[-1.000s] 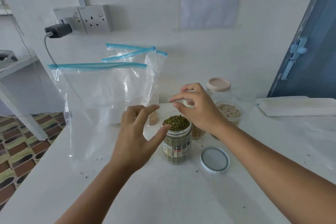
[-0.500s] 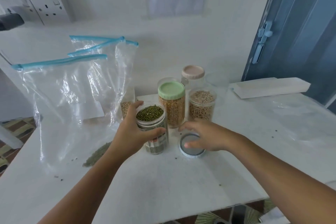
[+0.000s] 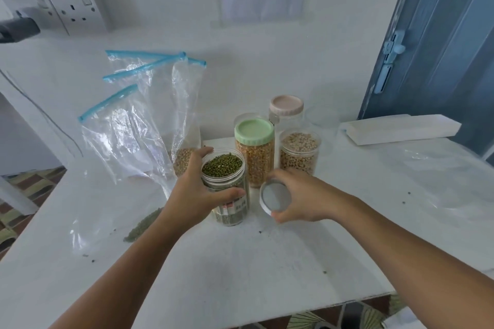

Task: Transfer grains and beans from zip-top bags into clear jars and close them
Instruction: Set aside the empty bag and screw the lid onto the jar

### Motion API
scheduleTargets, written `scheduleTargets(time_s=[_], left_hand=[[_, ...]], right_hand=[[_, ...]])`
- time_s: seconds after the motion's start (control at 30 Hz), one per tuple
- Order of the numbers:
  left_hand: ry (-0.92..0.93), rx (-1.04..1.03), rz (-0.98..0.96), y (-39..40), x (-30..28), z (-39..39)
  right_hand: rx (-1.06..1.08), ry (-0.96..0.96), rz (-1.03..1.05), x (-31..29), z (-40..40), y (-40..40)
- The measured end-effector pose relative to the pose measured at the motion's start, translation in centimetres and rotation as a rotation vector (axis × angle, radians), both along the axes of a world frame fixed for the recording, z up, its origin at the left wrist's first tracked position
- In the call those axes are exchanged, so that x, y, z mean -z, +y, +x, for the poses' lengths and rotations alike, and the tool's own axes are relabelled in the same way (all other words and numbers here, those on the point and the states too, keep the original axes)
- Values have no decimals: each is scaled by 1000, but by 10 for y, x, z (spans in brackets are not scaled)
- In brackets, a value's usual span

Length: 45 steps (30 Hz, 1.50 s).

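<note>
At the centre of the frame I see the open jar (image 3: pixel 224 187), clear plastic with a label, full of small green beans, standing on the white desk (image 3: pixel 240 270). My left hand (image 3: pixel 197 195) wraps around it. My right hand (image 3: pixel 296 196) pinches the white lid (image 3: pixel 273 198), tilted just right of the jar. Behind stand a green-lidded jar (image 3: pixel 255 152) of yellow kernels and an uncovered jar (image 3: pixel 299 153) of pale beans. Empty zip bags (image 3: pixel 139 128) slump at left.
</note>
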<state>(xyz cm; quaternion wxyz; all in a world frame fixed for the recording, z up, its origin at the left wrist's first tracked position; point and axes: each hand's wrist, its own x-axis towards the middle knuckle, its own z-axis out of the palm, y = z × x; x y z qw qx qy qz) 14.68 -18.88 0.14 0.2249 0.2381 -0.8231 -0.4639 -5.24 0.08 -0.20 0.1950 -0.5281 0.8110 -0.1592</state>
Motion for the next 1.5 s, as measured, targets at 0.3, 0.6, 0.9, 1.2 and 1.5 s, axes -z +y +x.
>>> scheduleTargets(time_s=[0.3,0.6,0.9,1.2,1.5], left_hand=[[-30,31,-42,-2,-4,4],[-59,103,-28,-12,-3,7],[-4,101,-30,-7,-1,7],[41,69,-10,-9,10,7],[67,57,-22,-9,13,6]], right_hand=[[-21,-234,-478,-54,6,-17],[50,-481,-835,-58,32,-53],[101,-652,-838,-33,53,-79],[159,-511,-639,-1,41,-62],[25,-429,-444,-24,40,-60]])
